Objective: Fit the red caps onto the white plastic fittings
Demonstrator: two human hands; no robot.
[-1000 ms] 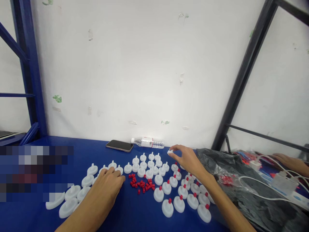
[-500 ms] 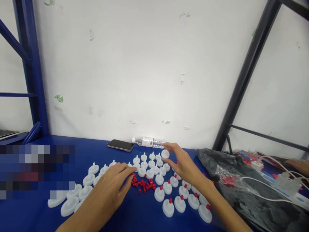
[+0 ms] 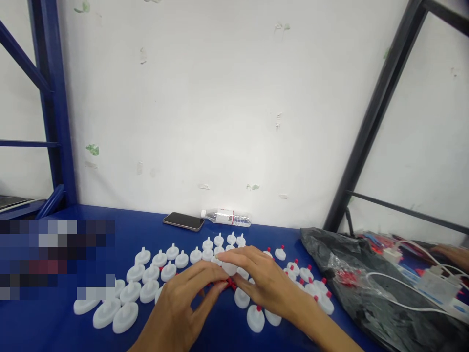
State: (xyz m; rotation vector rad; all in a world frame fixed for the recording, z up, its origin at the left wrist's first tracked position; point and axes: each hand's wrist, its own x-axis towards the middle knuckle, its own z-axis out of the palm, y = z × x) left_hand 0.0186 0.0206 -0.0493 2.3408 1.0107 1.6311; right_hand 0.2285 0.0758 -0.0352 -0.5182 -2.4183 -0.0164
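Observation:
In the middle, my right hand [image 3: 262, 276] is closed around a white spouted cap [image 3: 229, 268], tilted with its flat side towards me. Thumb and forefinger of my left hand [image 3: 183, 298] are pinched together just beside that cap; what sits between the fingertips is hidden. Small red tips [image 3: 231, 283] lie partly covered under both hands. Bare-spouted white caps [image 3: 150, 274] spread out on the left and behind my hands. To the right stand several white caps with red tips [image 3: 255, 319] on their spouts.
The blue table [image 3: 120, 222] meets a white wall. At the back lie a phone [image 3: 183, 221] and a plastic bottle [image 3: 227, 216]. A black plastic bag [image 3: 370, 288], white cables and a power strip [image 3: 436, 288] are at the right. Another person's hand [image 3: 452, 256] shows at the far right.
My right hand has brought the white spouted cap down and left to meet my left hand. My left hand has moved slightly right, its fingertips now pinched together.

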